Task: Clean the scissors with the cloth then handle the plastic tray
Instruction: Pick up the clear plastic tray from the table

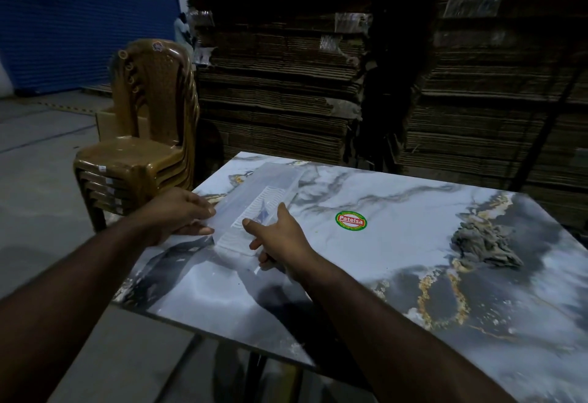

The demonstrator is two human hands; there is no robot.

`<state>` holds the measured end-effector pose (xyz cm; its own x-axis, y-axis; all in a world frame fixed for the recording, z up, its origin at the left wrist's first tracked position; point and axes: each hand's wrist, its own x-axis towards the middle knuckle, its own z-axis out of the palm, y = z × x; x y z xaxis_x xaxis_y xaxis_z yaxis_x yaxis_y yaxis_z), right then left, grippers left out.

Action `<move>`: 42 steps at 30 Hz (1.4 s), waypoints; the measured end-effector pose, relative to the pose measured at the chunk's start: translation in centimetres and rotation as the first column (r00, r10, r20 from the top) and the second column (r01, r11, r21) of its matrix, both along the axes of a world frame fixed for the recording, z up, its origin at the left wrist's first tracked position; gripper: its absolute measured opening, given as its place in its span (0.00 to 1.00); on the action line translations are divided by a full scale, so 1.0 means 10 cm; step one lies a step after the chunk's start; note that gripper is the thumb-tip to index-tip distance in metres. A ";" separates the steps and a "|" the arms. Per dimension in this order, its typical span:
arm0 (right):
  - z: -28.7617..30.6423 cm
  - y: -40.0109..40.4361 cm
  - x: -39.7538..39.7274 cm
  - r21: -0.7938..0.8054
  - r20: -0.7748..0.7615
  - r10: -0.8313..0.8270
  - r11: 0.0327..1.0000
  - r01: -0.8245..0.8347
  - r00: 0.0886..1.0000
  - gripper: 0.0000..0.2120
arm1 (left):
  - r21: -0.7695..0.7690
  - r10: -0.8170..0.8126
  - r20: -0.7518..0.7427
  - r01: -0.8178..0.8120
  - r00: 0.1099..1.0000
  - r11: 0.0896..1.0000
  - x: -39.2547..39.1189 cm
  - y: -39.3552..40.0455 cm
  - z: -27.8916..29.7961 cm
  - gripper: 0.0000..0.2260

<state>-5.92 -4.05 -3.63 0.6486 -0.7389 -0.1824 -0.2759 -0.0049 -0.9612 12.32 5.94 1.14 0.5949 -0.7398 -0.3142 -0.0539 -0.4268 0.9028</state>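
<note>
A clear plastic tray [264, 192] with a ribbed inner panel lies at the left side of the marble-patterned table [397, 243]. My left hand [181, 215] pinches the tray's left edge between thumb and fingers. My right hand [280, 237] grips the tray's near right part, thumb on top and fingers underneath. A crumpled grey cloth [483, 245] sits on the right side of the table, apart from both hands. A small dark shape shows through the tray near my right thumb; I cannot tell whether it is the scissors.
A round red and green sticker [351, 220] marks the table's middle. Stacked brown plastic chairs [146, 135] stand just left of the table. Tall piles of flattened cardboard [286, 84] rise behind it. Concrete floor lies to the left.
</note>
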 end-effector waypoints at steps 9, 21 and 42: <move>-0.01 0.03 0.00 0.066 0.054 -0.004 0.998 0.000 0.999 0.46 | 0.059 -0.025 0.091 0.020 0.996 0.998 0.00 0.05 -0.01 0.09; -0.07 0.12 -0.05 -0.014 0.101 0.037 0.999 -0.036 0.994 0.58 | 0.105 -0.117 0.258 0.093 0.959 0.990 0.08 0.01 -0.11 0.11; -0.16 -0.29 0.11 -0.750 -0.301 -0.156 0.648 -0.133 0.941 0.36 | 0.349 -0.436 0.683 0.263 0.586 0.899 -0.10 -0.77 -0.27 0.28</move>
